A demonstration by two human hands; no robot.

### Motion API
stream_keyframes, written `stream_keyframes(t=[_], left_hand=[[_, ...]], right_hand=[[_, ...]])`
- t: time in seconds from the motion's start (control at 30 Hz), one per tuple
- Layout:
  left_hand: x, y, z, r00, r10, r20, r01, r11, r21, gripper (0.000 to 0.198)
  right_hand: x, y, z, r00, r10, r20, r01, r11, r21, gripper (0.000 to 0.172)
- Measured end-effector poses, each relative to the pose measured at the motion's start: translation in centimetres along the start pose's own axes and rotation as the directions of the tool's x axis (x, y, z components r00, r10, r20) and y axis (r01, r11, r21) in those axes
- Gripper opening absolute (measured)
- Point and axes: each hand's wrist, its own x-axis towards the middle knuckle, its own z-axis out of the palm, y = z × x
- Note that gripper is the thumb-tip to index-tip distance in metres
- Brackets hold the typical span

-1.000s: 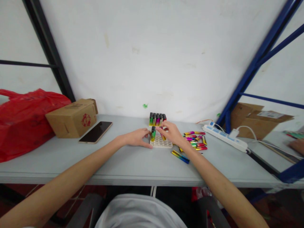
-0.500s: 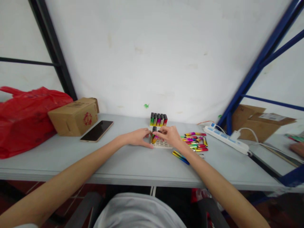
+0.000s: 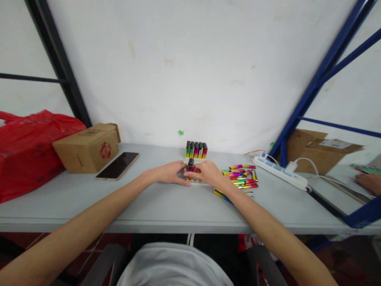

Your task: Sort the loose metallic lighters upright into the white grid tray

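Note:
My right hand (image 3: 205, 171) pinches a pink-and-gold lighter (image 3: 191, 169) with a dark top, standing upright at the left end of a white tray with round holes (image 3: 196, 183). Behind it, one or more dark lighter tops show in the same tray; the hand hides most of the rest. My left hand (image 3: 170, 172) curls round the tray's left end, thumb at the front corner and fingers further back, holding it. Just behind stands a full block of upright colourful lighters (image 3: 196, 150). To the right of my right hand lies a loose pile of shiny lighters (image 3: 242, 176).
On the left are a phone (image 3: 118, 166), a cardboard box (image 3: 89, 147) and a red plastic bag (image 3: 32, 155). A white power strip (image 3: 279, 173) with cables lies right, near a blue frame post (image 3: 315, 87) and flattened cardboard (image 3: 315, 153). Another person's hand (image 3: 369, 182) shows far right.
The lighter in my right hand has gone from tilted over the tray to upright at its left end. My left hand keeps its place on the tray. The view has shifted slightly.

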Motion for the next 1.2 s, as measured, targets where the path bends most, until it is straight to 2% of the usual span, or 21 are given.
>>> stream_keyframes(t=[0.07, 0.13, 0.27, 0.3, 0.37, 0.43, 0.53, 0.63, 0.77, 0.97, 1.07, 1.2], left_hand=[[0.0, -0.2, 0.1, 1.000, -0.029, -0.005, 0.029, 0.999, 0.015, 0.061], [0.0, -0.4, 0.3, 0.999, -0.044, -0.011, 0.044, 0.999, 0.020, 0.065], [0.1, -0.5, 0.3, 0.999, -0.050, -0.013, 0.050, 0.999, 0.014, 0.069], [0.1, -0.6, 0.3, 0.999, -0.051, -0.009, 0.051, 0.999, 0.015, 0.069], [0.1, -0.6, 0.3, 0.999, -0.044, -0.001, 0.044, 0.999, 0.017, 0.070], [0.1, -0.6, 0.3, 0.999, -0.037, -0.001, 0.037, 0.999, 0.017, 0.069], [0.1, -0.6, 0.4, 0.999, -0.043, -0.006, 0.043, 0.999, 0.019, 0.069], [0.1, -0.6, 0.3, 0.999, -0.049, -0.005, 0.049, 0.999, 0.021, 0.069], [0.0, -0.6, 0.3, 0.999, -0.053, 0.001, 0.053, 0.998, 0.026, 0.069], [0.0, -0.6, 0.2, 0.999, -0.046, 0.013, 0.046, 0.999, 0.007, 0.070], [0.1, -0.5, 0.2, 0.999, -0.044, 0.009, 0.044, 0.999, 0.016, 0.070], [0.1, -0.6, 0.3, 0.999, -0.037, -0.005, 0.037, 0.999, 0.013, 0.071]], right_hand=[[-0.1, 0.4, -0.7, 1.000, -0.004, -0.005, 0.004, 1.000, -0.025, 0.056], [-0.3, 1.2, -2.0, 0.999, 0.042, -0.034, -0.045, 0.996, -0.082, 0.057], [-0.8, 4.3, -5.2, 0.968, 0.243, -0.060, -0.251, 0.934, -0.255, 0.046], [-1.1, 5.3, -6.0, 0.958, 0.285, -0.033, -0.282, 0.911, -0.300, 0.040], [-1.9, 7.3, -7.4, 0.929, 0.357, 0.100, -0.303, 0.885, -0.353, 0.027], [-2.9, 8.9, -8.4, 0.873, 0.429, 0.233, -0.333, 0.872, -0.358, 0.032], [-4.1, 10.1, -9.5, 0.789, 0.493, 0.367, -0.386, 0.862, -0.328, 0.044], [-4.5, 10.3, -9.7, 0.759, 0.487, 0.432, -0.383, 0.871, -0.308, 0.044], [-4.1, 10.2, -9.0, 0.784, 0.456, 0.421, -0.352, 0.885, -0.304, 0.034], [-3.5, 9.8, -8.4, 0.808, 0.461, 0.367, -0.392, 0.886, -0.248, 0.021], [-3.3, 9.1, -8.5, 0.868, 0.413, 0.277, -0.352, 0.904, -0.244, 0.024], [-2.7, 8.0, -7.9, 0.951, 0.282, 0.127, -0.257, 0.949, -0.184, 0.030]])
